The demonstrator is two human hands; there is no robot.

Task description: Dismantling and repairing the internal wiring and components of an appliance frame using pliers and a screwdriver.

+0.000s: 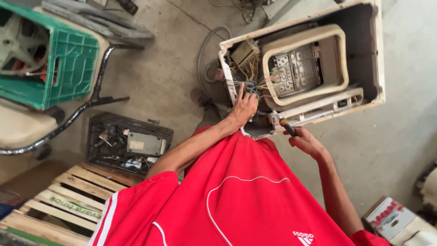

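An opened, cream-coloured appliance housing (375, 54) lies on the concrete floor, showing a grey inner panel (298, 70) and a tangle of coloured wires (248, 77). My left hand (243, 107) reaches into the wire bundle at the housing's left corner, one finger pointing up among the wires. My right hand (306, 142) grips a screwdriver (287, 126) with a dark handle and orange collar, its tip against the housing's lower edge. A red shirt fills the lower middle of the view.
A black crate (98, 132) of electronic scrap sits left of me, beside a wooden pallet (68, 196). A green plastic crate (68, 64) rests on a cart with a black tube frame (98, 98). A grey hose (205, 50) curls by the housing. A cardboard box (391, 218) lies lower right.
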